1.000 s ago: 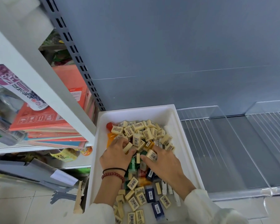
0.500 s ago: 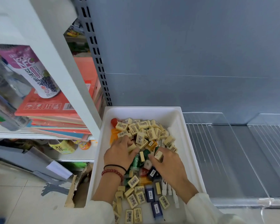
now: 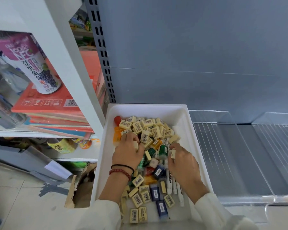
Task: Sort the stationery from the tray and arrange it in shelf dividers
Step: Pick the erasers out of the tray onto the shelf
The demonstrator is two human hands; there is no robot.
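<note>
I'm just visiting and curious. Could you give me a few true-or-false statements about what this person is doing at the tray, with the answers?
1. Both hands are inside the white tray. True: the left hand and the right hand are both down among the stationery.
2. The red bead bracelet is on the right wrist. False: the red bead bracelet is on the left wrist, beside a black band.
3. The right hand pinches a cream eraser. True.
4. The clear shelf dividers are packed with erasers. False: no stationery shows between the clear shelf dividers.
</note>
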